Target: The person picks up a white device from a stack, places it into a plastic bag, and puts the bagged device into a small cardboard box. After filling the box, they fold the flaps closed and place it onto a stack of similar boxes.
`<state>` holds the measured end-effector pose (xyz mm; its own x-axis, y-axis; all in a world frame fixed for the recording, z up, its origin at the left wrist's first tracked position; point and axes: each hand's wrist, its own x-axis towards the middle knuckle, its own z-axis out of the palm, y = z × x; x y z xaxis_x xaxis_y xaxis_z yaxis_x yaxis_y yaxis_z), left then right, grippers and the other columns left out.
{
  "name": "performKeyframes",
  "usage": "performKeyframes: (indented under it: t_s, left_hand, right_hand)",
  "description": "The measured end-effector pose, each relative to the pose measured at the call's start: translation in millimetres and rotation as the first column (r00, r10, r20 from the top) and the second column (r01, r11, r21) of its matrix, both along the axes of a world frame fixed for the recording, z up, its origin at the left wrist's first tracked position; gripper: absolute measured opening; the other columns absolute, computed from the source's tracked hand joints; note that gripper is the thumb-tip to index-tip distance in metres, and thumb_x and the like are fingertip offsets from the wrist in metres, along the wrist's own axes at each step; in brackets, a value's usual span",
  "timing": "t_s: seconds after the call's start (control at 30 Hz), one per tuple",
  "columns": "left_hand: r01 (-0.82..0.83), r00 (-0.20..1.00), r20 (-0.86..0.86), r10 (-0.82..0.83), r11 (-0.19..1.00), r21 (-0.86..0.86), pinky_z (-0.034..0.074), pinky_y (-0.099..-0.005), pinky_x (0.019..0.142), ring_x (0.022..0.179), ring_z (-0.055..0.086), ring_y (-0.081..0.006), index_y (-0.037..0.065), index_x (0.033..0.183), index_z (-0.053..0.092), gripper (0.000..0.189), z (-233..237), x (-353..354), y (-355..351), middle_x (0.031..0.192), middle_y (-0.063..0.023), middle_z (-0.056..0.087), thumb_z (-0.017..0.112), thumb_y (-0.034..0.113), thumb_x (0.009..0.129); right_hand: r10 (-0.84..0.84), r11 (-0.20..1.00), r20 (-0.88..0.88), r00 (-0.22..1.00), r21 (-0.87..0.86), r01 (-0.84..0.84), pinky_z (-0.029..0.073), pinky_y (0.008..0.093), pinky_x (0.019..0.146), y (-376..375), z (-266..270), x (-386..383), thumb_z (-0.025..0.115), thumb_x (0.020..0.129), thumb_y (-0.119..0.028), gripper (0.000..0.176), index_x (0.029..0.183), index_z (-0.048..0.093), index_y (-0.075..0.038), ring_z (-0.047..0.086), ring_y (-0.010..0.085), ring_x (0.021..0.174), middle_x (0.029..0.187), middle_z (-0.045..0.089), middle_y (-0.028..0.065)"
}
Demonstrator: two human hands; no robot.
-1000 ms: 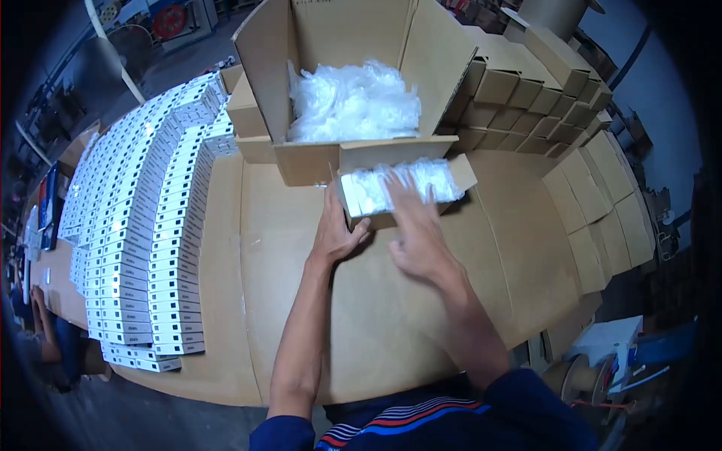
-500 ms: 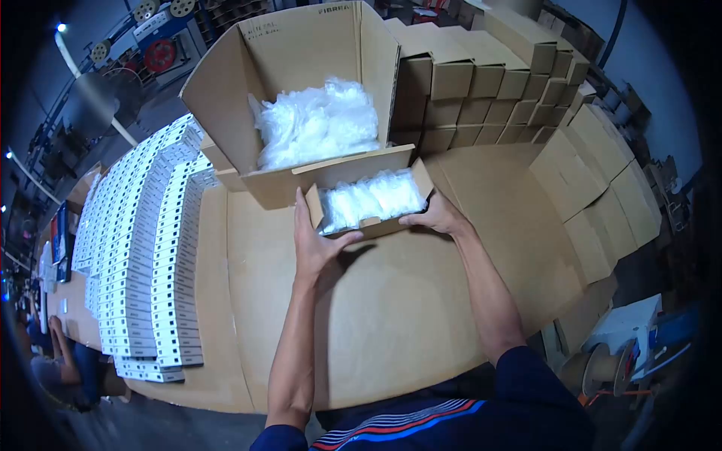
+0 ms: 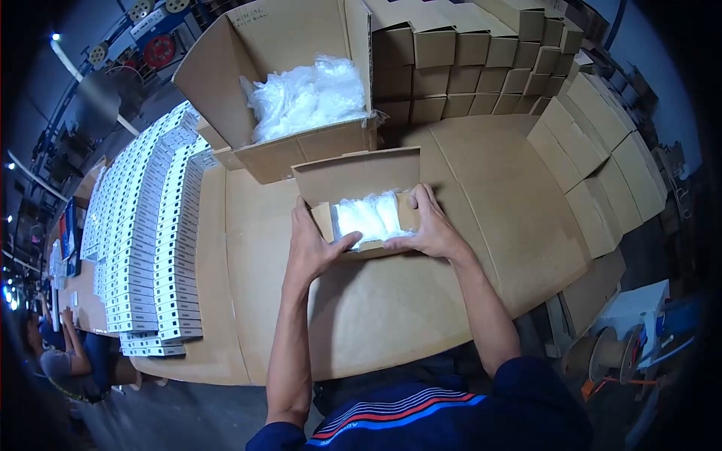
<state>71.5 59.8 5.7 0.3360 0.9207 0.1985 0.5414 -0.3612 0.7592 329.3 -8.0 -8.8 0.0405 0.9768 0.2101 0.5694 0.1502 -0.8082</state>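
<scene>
Between my two hands is a small cardboard box (image 3: 357, 169) with its lid flap standing up at the back. Clear plastic bags (image 3: 367, 218) fill its middle, and the end flaps are folded inward over both ends. My left hand (image 3: 312, 244) grips the left end, thumb along the front edge. At the right end, my right hand (image 3: 432, 225) has its thumb on the front edge and bent fingers at the side flap. Just behind stands a large open carton (image 3: 312, 146) heaped with more clear plastic bags (image 3: 308, 98).
Long stacks of small white boxes (image 3: 177, 255) line the table's left side. Closed cardboard boxes (image 3: 466, 68) are piled at the back right, with more boxes (image 3: 594, 165) at the right edge. Another person (image 3: 64, 361) sits at far left. A cable spool (image 3: 613, 353) stands lower right.
The small box has come nearer to me, away from the large carton. Its end flaps, upright before, are now folded inward over the bags, and my right fingers have shifted onto the right flap.
</scene>
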Motion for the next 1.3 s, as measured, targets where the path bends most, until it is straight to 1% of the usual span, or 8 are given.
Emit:
performKeyframes:
  t_s: [0.27,0.67,0.83,0.97,1.03,1.13,1.27,1.3]
  left_hand:
    - [-0.096,0.977,-0.185,0.108,0.993,0.072,0.047,-0.0491,0.104,0.127,0.052,-0.0461,-0.021,0.148,0.022,0.135,3.4,9.6,-1.7,0.134,-0.0338,0.048,0.087,0.066,0.067]
    - [-0.186,0.977,-0.065,0.202,0.962,0.201,0.047,-0.0498,0.104,0.124,0.054,-0.0475,-0.022,0.148,0.020,0.137,-13.6,22.4,-3.0,0.134,-0.0336,0.049,0.095,0.053,0.061]
    - [-0.121,0.896,0.445,0.006,0.966,0.229,0.044,-0.0429,0.108,0.121,0.054,-0.0304,0.003,0.131,0.036,0.078,-19.4,11.0,-5.7,0.127,-0.0187,0.052,0.091,0.008,0.076]
    - [0.021,0.795,0.569,-0.210,0.947,0.320,0.031,-0.0555,0.120,0.142,0.046,-0.0415,0.004,0.106,0.053,0.030,-37.6,-4.5,-14.3,0.125,-0.0176,0.063,0.066,0.030,0.100]
    - [0.016,0.888,0.430,-0.164,0.945,0.326,0.049,-0.0511,0.106,0.140,0.048,-0.0449,0.005,0.103,0.060,0.013,-37.7,-9.4,-21.2,0.118,-0.0147,0.068,0.067,0.015,0.098]
    - [-0.004,0.909,0.399,-0.117,0.957,0.288,0.059,-0.0451,0.092,0.140,0.050,-0.0431,0.006,0.105,0.068,0.010,-37.2,-8.6,-26.2,0.119,-0.0130,0.069,0.068,0.006,0.095]
    - [-0.046,0.939,0.336,-0.068,0.946,0.320,0.058,-0.0480,0.098,0.138,0.050,-0.0445,0.006,0.103,0.075,0.017,-44.1,-10.4,-29.9,0.119,-0.0121,0.069,0.077,0.004,0.086]
    - [-0.056,0.930,0.362,-0.066,0.946,0.318,0.055,-0.0500,0.101,0.138,0.051,-0.0436,0.006,0.104,0.077,0.019,-43.5,-8.6,-31.6,0.119,-0.0116,0.069,0.078,0.005,0.086]
  right_hand:
    - [-0.108,0.992,0.010,0.994,-0.061,0.109,0.042,0.0403,0.088,3.7,6.9,-13.0,0.098,0.060,-0.050,0.084,0.102,0.041,-0.005,0.045,0.0272,0.095,0.102,0.041,0.0099]
    - [-0.251,0.943,0.310,0.917,-0.135,0.304,0.048,0.0497,0.094,9.4,21.1,-41.9,0.098,0.053,-0.058,0.098,0.110,0.042,0.000,0.055,0.0410,0.107,0.108,0.047,0.0205]
    - [-0.356,0.861,0.415,0.837,-0.203,0.467,0.038,0.0496,0.118,1.7,8.4,-47.9,0.093,0.055,-0.066,0.137,0.152,0.034,0.009,0.040,0.0502,0.141,0.155,0.032,0.0384]
    - [-0.426,0.874,0.307,0.851,-0.105,0.475,0.047,0.0513,0.106,-4.6,7.4,-54.1,0.099,0.059,-0.041,0.092,0.128,0.057,0.003,0.048,0.0423,0.130,0.136,0.048,0.0236]
    - [-0.505,0.853,0.244,0.828,-0.007,0.522,0.049,0.0498,0.101,-16.7,3.6,-62.7,0.097,0.067,-0.027,0.071,0.120,0.059,0.000,0.051,0.0384,0.124,0.129,0.050,0.0204]
    - [-0.483,0.801,-0.543,0.687,0.044,0.597,0.047,0.0471,0.102,-41.6,-26.3,-79.5,0.086,0.079,-0.013,0.054,0.122,0.057,-0.001,0.050,0.0347,0.127,0.137,0.048,0.0204]
    - [-0.455,0.831,-0.158,0.876,0.278,0.482,0.036,0.0439,0.115,-72.4,-26.1,-95.7,0.080,0.083,-0.005,0.037,0.119,0.072,-0.006,0.037,0.0387,0.146,0.156,0.033,0.0272]
    - [-0.431,0.839,-0.284,0.856,0.222,0.496,0.031,0.0452,0.119,-69.5,-24.4,-103.0,0.081,0.083,-0.007,0.029,0.112,0.078,-0.009,0.032,0.0431,0.149,0.161,0.026,0.0307]
